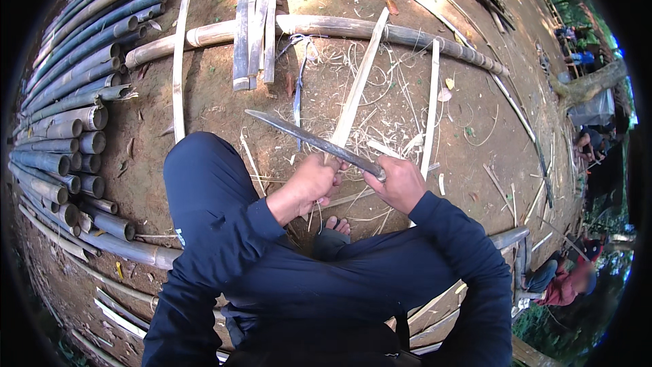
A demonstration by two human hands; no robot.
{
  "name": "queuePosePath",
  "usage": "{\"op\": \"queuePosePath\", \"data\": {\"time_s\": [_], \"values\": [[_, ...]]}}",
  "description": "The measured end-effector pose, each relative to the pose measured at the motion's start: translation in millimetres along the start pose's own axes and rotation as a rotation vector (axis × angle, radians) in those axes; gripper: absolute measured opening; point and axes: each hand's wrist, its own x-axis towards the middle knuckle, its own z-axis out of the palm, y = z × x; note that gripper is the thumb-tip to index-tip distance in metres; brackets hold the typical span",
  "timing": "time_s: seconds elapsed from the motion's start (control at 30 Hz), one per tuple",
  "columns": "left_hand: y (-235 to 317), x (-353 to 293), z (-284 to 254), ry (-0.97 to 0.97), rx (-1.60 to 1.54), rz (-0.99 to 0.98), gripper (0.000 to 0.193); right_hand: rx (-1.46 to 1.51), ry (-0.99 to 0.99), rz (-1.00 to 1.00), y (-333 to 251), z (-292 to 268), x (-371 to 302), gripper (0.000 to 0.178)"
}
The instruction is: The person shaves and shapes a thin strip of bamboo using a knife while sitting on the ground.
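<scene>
My right hand [401, 185] is wrapped round the handle of a machete [299, 133]. Its dark blade slants up to the left, across the near end of a pale bamboo strip [360, 88]. Closed round that near end is my left hand [314, 185], just under the blade; its fingertips are partly hidden. The strip reaches away from me, and its far end rests over a bamboo pole [333, 26] lying crosswise on the ground. Thin curled shavings [401, 61] are scattered around the strip.
Many bamboo poles [88, 143] are stacked at the left. Several split slats [255, 27] lean over the crosswise pole, with a blue cord [299, 88] beside them. Other pale strips [431, 109] lie to either side. A seated person [560, 282] is at the far right.
</scene>
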Motion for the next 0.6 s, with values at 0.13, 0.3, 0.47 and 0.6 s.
{"op": "queuePosePath", "data": {"time_s": [0.13,0.3,0.47,0.6], "values": [[-12.8,-14.4,-3.2,0.022,0.000,-0.018,0.018,-0.019,-0.114,-0.038,-0.8,9.5,-8.9,0.034],[-15.5,-29.2,-7.9,0.010,0.036,0.005,0.022,-0.084,-0.161,-0.054,8.6,6.4,9.5,0.029],[-13.5,-29.8,-26.8,-0.023,0.008,-0.033,0.025,-0.035,-0.206,0.038,9.0,12.6,25.1,0.025],[-18.2,-45.8,-33.7,0.005,0.042,-0.009,0.027,-0.056,-0.195,-0.097,1.6,13.6,34.1,0.026]]}}
